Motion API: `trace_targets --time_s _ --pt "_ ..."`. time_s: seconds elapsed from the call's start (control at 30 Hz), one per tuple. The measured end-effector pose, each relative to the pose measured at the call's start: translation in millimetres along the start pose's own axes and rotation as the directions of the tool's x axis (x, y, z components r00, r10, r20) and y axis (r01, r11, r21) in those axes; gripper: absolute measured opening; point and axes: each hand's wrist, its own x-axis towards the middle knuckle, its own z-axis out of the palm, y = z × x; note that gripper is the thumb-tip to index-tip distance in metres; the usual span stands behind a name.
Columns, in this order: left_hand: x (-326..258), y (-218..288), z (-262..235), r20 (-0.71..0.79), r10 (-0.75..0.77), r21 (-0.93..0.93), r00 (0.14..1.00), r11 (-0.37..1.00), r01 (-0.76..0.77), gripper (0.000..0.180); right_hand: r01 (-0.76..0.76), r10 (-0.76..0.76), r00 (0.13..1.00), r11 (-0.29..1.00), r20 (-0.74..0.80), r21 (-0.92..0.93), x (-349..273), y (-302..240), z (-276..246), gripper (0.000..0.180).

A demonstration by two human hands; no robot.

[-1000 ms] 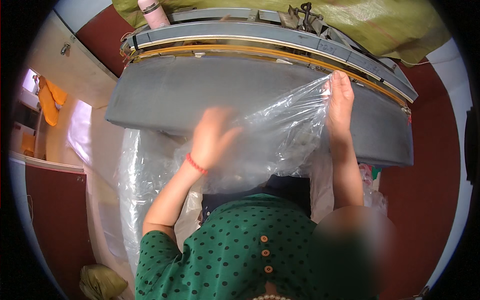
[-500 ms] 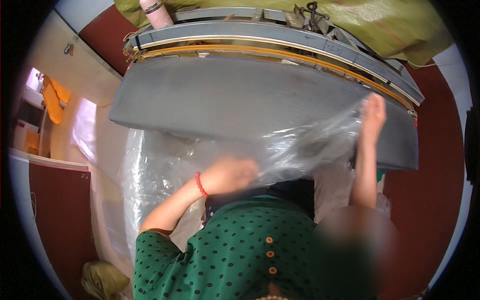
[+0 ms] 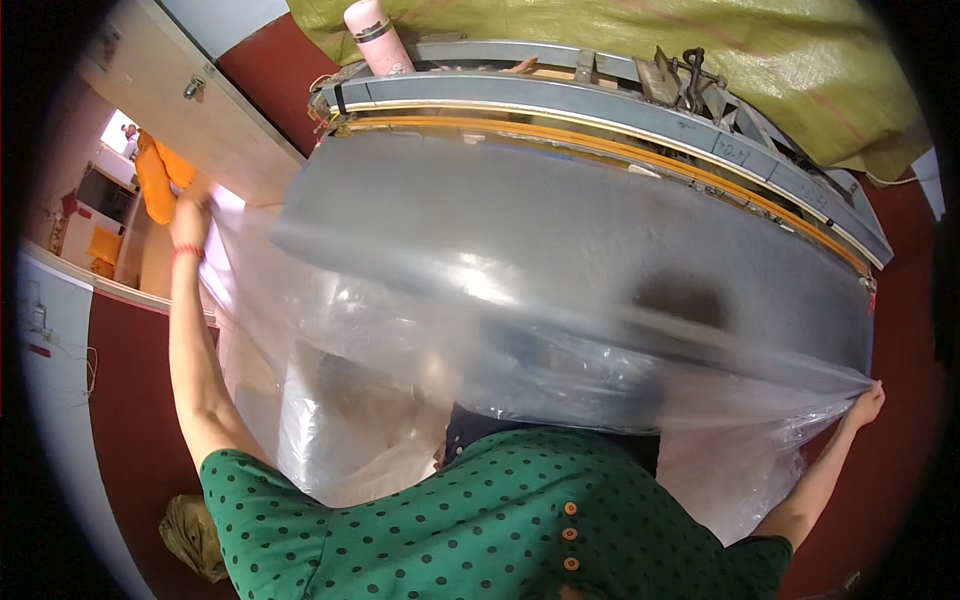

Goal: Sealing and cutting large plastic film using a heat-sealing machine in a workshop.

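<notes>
A big sheet of clear plastic (image 3: 520, 340) is stretched wide across the middle of the frame. It hangs in the air in front of the person, just over the grey surface (image 3: 560, 220), and you can see the grey through it. The plastic is blurry in the middle and crinkled at its right end.

The left hand (image 3: 190, 218) is up high at the left of the frame, with a red band at the wrist. It is closed on the left edge of the plastic. The right hand (image 3: 866, 403) is low at the right of the frame. It pinches the right corner of the plastic, which bunches into a point there. Both arms are spread far apart.

So the plastic looks opened out and pulled tight. It does not look laid flat on the grey surface yet; that part seems left to do.

More clear plastic (image 3: 340, 440) hangs down at the lower left, beside the person's green dotted shirt (image 3: 480, 530).

Behind the grey surface runs a long metal frame with an orange strip (image 3: 600, 145). A pink bottle (image 3: 372, 32) stands at the top of the frame. A yellow-green cloth (image 3: 760, 70) lies at the upper right. The floor (image 3: 125, 420) is dark red.
</notes>
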Motion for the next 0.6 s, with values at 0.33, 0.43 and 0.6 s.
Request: trace_targets --time_s 0.33,0.43,0.6 --pt "6 145 145 0.124 0.132 -0.381 0.983 0.922 -0.076 0.048 0.140 -0.113 0.969 0.984 0.218 -0.112 -1 -36 64 0.040" --pt "16 159 166 0.161 0.104 -0.326 0.981 0.944 -0.047 0.051 0.236 -0.148 0.949 0.920 0.279 -0.314 -1 -39 73 0.040" --pt "57 164 201 0.289 -0.047 -0.416 0.956 0.894 0.169 0.056 0.106 -0.034 0.986 0.877 0.160 -0.469 -1 -36 44 0.034"
